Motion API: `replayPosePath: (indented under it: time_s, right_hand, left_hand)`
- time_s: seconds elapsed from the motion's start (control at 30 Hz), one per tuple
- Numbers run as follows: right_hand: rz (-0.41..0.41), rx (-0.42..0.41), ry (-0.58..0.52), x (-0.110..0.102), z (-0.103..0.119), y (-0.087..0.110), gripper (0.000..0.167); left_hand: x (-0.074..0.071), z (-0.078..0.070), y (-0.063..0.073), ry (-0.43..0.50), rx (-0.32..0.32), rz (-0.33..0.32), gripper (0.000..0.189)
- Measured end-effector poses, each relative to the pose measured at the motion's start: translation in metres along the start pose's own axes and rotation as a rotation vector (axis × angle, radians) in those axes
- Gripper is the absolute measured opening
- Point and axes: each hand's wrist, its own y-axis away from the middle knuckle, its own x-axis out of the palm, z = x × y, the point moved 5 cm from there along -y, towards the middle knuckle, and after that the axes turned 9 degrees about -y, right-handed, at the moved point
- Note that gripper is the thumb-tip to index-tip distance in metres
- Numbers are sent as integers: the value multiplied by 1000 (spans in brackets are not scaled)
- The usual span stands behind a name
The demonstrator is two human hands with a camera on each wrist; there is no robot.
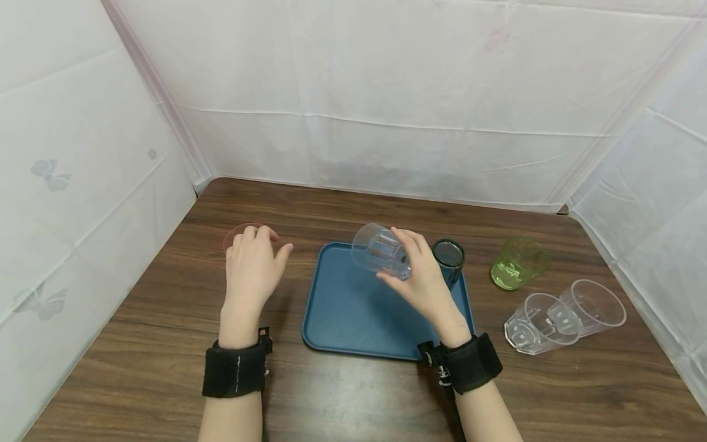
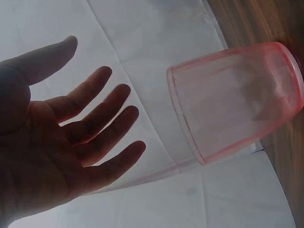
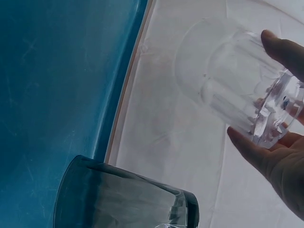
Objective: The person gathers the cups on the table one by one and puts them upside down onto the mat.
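Note:
My right hand (image 1: 422, 276) grips a clear plastic cup (image 1: 381, 252) near its base, fingers on one side and thumb on the other. The cup is tipped over the blue tray (image 1: 353, 307), its wide mouth facing left and downward. Upside down at the tray's right side stands a dark tinted cup (image 1: 448, 261), also visible in the right wrist view (image 3: 128, 199). With fingers spread and slightly bent, my left hand (image 1: 251, 270) is close to an upright pink cup (image 2: 232, 95). A gap separates fingertips and cup in the left wrist view.
Right of the tray, a green cup (image 1: 513, 267) and two clear cups (image 1: 530, 331) are on the brown wooden table (image 1: 149, 350). The clear pair overlaps in the head view. White sheeting (image 1: 359, 123) rises behind the table and at both sides.

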Motion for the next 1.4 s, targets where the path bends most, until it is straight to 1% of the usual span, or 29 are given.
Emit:
replayPosePath:
  time_s: [0.07,0.17,0.27,0.33,0.4,0.5,0.63,0.7,0.9,1.03,1.27,1.4]
  right_hand:
    - [7,20,19,0,-1,1,77]
    - [21,55,40,0,-3,2,76]
    - [39,92,47,0,-6,3,76]
    - [50,117,48,1,-8,3,77]
    - [59,143,50,1,-11,3,80]
    - [67,178,47,2,-13,4,84]
    - [79,214,40,2,-15,4,83]
    - [82,226,47,2,-16,5,81]
    - [85,240,66,0,-18,5,75]
    - [108,250,65,1,-19,6,74]
    - [119,267,68,1,-20,7,73]
    - [120,274,74,0,-22,7,71]
  left_hand:
    - [2,5,-1,-21,-19,20,37]
    - [3,11,-1,-26,-54,48,40]
    - [4,18,-1,-22,-92,80,34]
    - [5,22,-1,-21,-115,113,28]
    - [6,25,0,-21,-132,153,28]
    - [9,28,0,6,-129,214,33]
    - [13,30,-1,47,-107,245,33]
    - [14,30,-2,53,-102,250,32]
    - [18,30,-3,24,-98,259,30]
    - [20,31,-3,10,-112,269,30]
    - [21,33,-4,-28,-143,221,25]
    - [22,33,-3,-58,-150,216,25]
